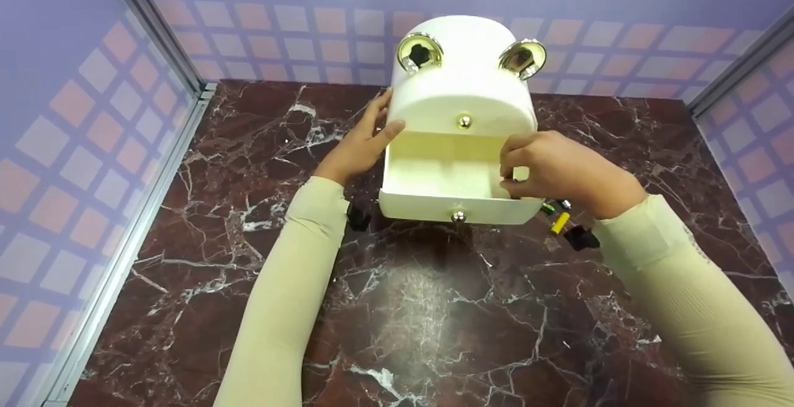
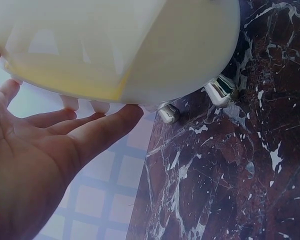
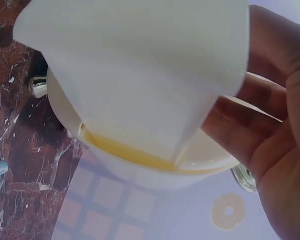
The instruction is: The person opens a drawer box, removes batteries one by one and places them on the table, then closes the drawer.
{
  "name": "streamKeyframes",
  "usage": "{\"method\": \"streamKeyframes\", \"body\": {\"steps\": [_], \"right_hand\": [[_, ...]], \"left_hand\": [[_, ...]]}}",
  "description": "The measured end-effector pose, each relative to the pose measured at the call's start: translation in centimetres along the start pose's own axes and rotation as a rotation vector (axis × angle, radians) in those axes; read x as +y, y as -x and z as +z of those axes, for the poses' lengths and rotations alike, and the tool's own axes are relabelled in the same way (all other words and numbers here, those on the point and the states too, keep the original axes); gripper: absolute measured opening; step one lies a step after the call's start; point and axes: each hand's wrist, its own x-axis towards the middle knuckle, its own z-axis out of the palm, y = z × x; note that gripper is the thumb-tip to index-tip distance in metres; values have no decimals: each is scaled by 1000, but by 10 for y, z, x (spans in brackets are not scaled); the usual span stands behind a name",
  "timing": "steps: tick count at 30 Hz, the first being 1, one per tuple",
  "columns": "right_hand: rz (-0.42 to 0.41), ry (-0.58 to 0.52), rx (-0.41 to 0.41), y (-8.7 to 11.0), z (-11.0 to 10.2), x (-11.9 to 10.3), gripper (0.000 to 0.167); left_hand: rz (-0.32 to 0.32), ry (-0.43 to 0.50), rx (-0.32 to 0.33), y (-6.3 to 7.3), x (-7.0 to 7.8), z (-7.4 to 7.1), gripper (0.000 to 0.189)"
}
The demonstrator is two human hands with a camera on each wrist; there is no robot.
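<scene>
A white cabinet (image 1: 462,100) with two gold-rimmed round eyes stands upright, its lower drawer (image 1: 459,211) pulled out toward me. My left hand (image 1: 356,149) rests against the cabinet's left side, fingers fairly straight and thumb at the front edge. In the left wrist view, the fingers (image 2: 107,132) lie along the cabinet's pale side. My right hand (image 1: 552,168) reaches over the drawer's right wall, its fingers bent down inside. The right wrist view has the drawer wall (image 3: 135,90) covering those fingertips; I cannot tell whether they hold anything.
Small yellow (image 1: 559,223) and green (image 1: 548,208) pieces lie on the marble tabletop (image 1: 403,314) just right of the drawer. Silver feet (image 2: 220,91) support the cabinet. A patterned back wall (image 1: 298,28) stands close behind, with side panels left and right.
</scene>
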Motion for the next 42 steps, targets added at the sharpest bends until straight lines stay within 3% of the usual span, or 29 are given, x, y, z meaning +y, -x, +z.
{"method": "streamKeyframes", "body": {"steps": [3,23,34,42], "right_hand": [[-9,3,31,5,-3,-1,7],[-32,12,268,40,-24,-1,9],[42,24,320,64,-26,12,12],[114,-1,381,84,-13,24,17]], "left_hand": [[19,6,10,-6,-12,0,73],[-44,29,27,-2,-13,0,77],[-2,22,9,-4,-12,1,70],[-33,15,16,-4,-10,2,77]]}}
